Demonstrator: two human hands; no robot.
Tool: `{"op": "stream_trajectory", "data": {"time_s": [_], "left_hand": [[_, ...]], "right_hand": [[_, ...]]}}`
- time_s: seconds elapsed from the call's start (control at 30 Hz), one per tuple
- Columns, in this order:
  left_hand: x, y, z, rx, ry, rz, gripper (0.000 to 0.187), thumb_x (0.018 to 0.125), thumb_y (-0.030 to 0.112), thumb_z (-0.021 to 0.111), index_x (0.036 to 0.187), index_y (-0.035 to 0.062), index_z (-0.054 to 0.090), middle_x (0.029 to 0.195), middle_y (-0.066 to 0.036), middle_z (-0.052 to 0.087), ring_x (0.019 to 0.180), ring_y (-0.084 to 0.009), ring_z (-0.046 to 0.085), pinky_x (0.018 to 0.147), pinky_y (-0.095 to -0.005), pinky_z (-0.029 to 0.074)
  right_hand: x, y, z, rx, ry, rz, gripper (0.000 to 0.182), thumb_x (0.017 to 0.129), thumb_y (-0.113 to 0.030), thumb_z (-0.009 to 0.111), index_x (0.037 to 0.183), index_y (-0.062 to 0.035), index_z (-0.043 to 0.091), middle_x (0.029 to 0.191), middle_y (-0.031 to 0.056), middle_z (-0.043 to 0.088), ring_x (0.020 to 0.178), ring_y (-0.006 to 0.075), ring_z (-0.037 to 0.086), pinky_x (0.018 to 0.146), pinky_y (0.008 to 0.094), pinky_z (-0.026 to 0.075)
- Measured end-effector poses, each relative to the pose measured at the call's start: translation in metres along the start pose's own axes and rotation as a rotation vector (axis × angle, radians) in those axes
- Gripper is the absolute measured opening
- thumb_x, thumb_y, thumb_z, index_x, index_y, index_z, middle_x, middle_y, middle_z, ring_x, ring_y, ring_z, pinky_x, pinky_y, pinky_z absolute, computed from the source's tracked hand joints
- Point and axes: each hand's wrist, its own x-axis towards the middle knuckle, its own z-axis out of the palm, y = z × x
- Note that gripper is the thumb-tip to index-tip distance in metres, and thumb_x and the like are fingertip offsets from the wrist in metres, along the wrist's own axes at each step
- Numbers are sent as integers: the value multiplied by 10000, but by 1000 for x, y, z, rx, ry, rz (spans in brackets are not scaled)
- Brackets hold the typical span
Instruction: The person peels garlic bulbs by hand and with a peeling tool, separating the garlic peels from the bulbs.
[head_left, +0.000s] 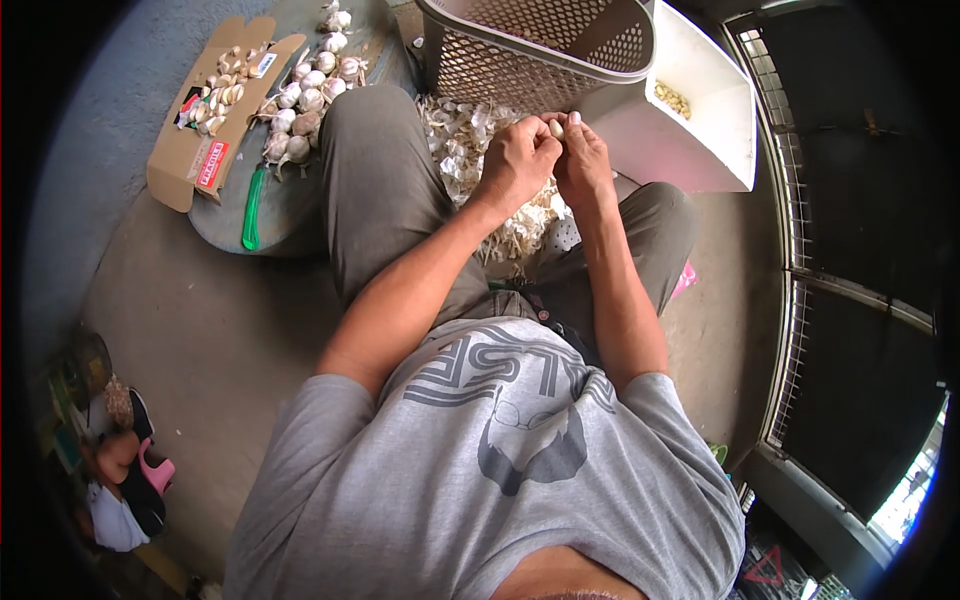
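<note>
My left hand and my right hand meet above a pile of garlic skins. Between their fingertips is a small pale garlic clove, pinched from both sides. The fingers of each hand are curled closed, and the right thumb lies along the clove's edge. To the right, a white container holds peeled garlic cloves. On the left, whole garlic bulbs lie beside an opened cardboard box with separated cloves on it.
A grey-brown perforated basket stands just beyond my hands. A green-handled tool rests on the round surface at left. Another person's leg shows at lower left. A dark panelled barrier runs along the right.
</note>
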Motion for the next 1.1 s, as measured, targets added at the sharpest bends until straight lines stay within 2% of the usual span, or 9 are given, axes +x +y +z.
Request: {"op": "stream_trajectory", "data": {"time_s": [0.07,0.13,0.27,0.37,0.47,0.6,0.73,0.93,1.1], "left_hand": [[3,-1,0,-58,25,-23,158,918,116,629,856,-29,634,700,-83,650,615,-139,590,574,-329,487],[6,-5,2,-123,75,-9,169,906,149,648,845,-8,640,692,-131,668,616,-230,655,601,-385,523],[6,-11,-3,-93,15,-11,206,921,182,654,850,-10,643,679,-86,658,597,-157,622,564,-334,502],[6,-9,0,-256,33,-83,217,934,187,653,847,-12,659,682,-57,656,599,-106,596,542,-295,480],[9,-11,-5,-271,-5,-124,184,956,137,644,886,-31,667,785,-47,690,698,-73,614,620,-248,487],[11,-28,-3,-520,-21,-219,185,966,139,659,906,-35,678,781,-66,673,690,-97,624,584,-242,515],[9,-24,-7,-573,-15,-274,174,960,124,666,922,-46,675,788,-78,670,664,-115,630,558,-249,532],[5,-10,-8,-639,3,-345,164,952,108,663,919,-51,676,790,-83,676,634,-121,631,549,-254,535],[4,-19,-6,-638,-14,-317,146,950,81,635,906,-52,674,781,-76,675,614,-111,624,547,-246,530]], "right_hand": [[-5,-7,10,-274,-7,-111,368,1085,-288,525,1164,38,675,949,35,692,766,88,585,684,242,498],[-9,-13,6,-387,-19,-64,319,1078,-199,537,1213,61,664,932,26,674,741,71,540,656,235,469],[-9,-20,-4,-340,-68,-39,268,1047,-127,579,1224,60,650,925,37,674,755,91,574,672,251,492],[-7,-20,-11,-215,-59,-41,258,1042,-122,582,1222,52,642,930,55,685,775,112,615,696,267,516],[-4,-19,-17,-195,-88,-42,244,1037,-112,584,1212,48,641,937,66,694,785,125,635,710,280,530],[-4,-12,-14,-187,-114,-57,221,1028,-85,588,1191,50,653,942,69,696,780,122,631,700,278,528],[-2,-6,-14,-163,-130,-80,214,1019,-49,589,1182,67,664,978,86,704,806,140,646,714,289,547],[-4,-6,-14,-109,-81,-49,236,1007,-13,590,1206,96,655,1102,118,709,913,189,680,829,318,580],[-3,-2,-14,-280,-25,-114,253,982,-4,638,1213,97,654,1140,123,706,974,164,668,879,296,565]]}}
